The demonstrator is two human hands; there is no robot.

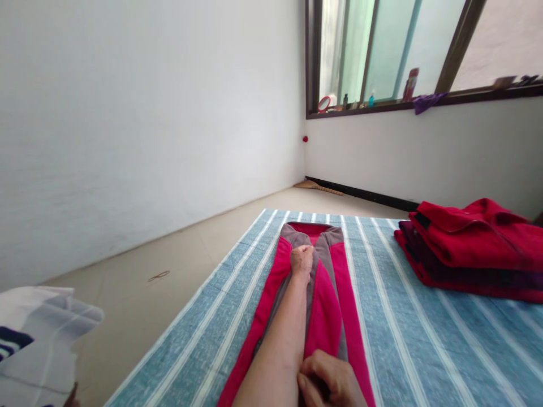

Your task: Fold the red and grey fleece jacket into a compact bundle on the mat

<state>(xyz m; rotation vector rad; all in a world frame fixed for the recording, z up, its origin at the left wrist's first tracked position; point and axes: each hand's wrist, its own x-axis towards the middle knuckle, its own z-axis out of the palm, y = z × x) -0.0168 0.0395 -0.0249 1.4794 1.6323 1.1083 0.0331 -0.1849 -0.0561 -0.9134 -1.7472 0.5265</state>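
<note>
Fleece jacket (326,311), pink and grey, lies lengthwise on blue striped cloth (394,328), collar (311,227) at far end. Left hand (302,262): grip closed, pinching front edge below collar. Right hand (333,377): fingers curled, nearer; hold indiscernible from here. Garment stack (479,246) rightward.

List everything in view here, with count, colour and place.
Jacket: one, pink and grey, centre
Striped cloth: one, blue and white, under jacket
Folded clothes: one pile, red and purple, right
Pale fabric: one piece, white-grey and navy, lower left
String: one, brown, floor
Floor: one, beige, left
Walls: two, white, left and back
Window: one, dark-framed, upper right
Mirror: one, red-rimmed, sill
Bottles: three, red, blue, dark, sill
Purple rag: one, sill
Left hand: one, bare, jacket's upper part
Right hand: one, bare, bottom
</note>
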